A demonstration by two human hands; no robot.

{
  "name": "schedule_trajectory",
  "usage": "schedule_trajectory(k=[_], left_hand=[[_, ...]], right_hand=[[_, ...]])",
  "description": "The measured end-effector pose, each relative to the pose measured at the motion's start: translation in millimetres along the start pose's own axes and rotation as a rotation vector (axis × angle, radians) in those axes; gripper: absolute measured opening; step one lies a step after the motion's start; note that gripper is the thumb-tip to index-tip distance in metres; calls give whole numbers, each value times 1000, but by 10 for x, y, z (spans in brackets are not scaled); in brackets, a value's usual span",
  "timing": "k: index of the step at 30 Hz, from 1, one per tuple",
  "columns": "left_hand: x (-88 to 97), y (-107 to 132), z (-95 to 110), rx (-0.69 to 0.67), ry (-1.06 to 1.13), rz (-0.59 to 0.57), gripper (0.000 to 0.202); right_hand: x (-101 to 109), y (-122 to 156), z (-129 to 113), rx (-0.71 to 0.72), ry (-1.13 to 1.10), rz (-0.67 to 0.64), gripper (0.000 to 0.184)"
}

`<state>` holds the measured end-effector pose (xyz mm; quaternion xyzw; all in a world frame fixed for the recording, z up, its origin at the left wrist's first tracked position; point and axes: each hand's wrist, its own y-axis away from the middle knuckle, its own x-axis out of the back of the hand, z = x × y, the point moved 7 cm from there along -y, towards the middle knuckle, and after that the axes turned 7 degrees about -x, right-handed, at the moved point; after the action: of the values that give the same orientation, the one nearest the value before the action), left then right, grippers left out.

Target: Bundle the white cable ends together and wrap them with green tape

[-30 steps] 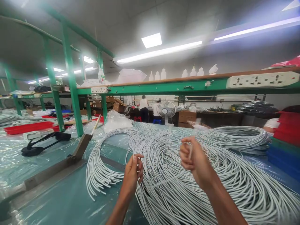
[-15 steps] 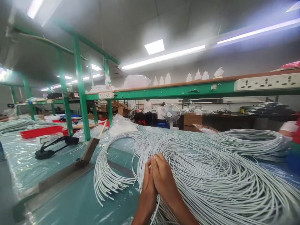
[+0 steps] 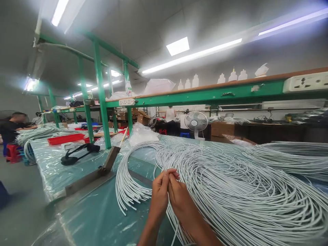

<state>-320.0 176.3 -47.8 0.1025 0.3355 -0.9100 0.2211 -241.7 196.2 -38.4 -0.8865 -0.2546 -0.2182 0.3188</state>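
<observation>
My left hand [image 3: 160, 191] and my right hand [image 3: 179, 194] meet at the fingertips, thumbs side by side, above the near edge of a big pile of white cables [image 3: 230, 191]. Both are closed in a pinch on a white cable, mostly hidden by the fingers; a length of it runs down between my wrists. Left of my hands, a curved bundle of cut white cables [image 3: 123, 184] lies with its ends toward me. A hinged lever cutter [image 3: 109, 162] stands on the bench beyond that bundle's left side.
A plastic-covered green bench [image 3: 87, 218] carries everything. A black strapped item [image 3: 77, 153] and a red tray [image 3: 66, 139] lie at the left. A green shelf beam [image 3: 194, 99] with a power strip [image 3: 307, 83] crosses ahead. Beyond are a fan [image 3: 196, 123] and several people, one person [image 3: 15, 126] far left.
The view has swung left, so the scene sits further right and a person shows at far left. My hands have shifted from nearly palm to palm into a fingertip pinch.
</observation>
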Motion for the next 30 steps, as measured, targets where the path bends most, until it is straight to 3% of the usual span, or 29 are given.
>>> schedule_trajectory(k=[5,12,20,23,25,28,30], left_hand=[[123,-70,-92,84,196,47,37],[-8,-22,-137,202,232,-62,38],[7,-42,-182,166,304,-5,30],[125,-92,-242,150,317,60,34],[219,-123,-260,137,306,105,37],[265,-134,-282,145,266,110,44],[215,-119,-308,170,236,68,47]], right_hand=[[-89,4,39,71,53,-131,41],[-6,-44,146,85,359,-15,48],[-57,-54,162,48,456,-20,41],[85,-83,170,48,400,-30,27],[293,-134,289,-11,374,25,22],[625,-171,676,-228,414,171,25],[723,-146,959,-359,458,191,22]])
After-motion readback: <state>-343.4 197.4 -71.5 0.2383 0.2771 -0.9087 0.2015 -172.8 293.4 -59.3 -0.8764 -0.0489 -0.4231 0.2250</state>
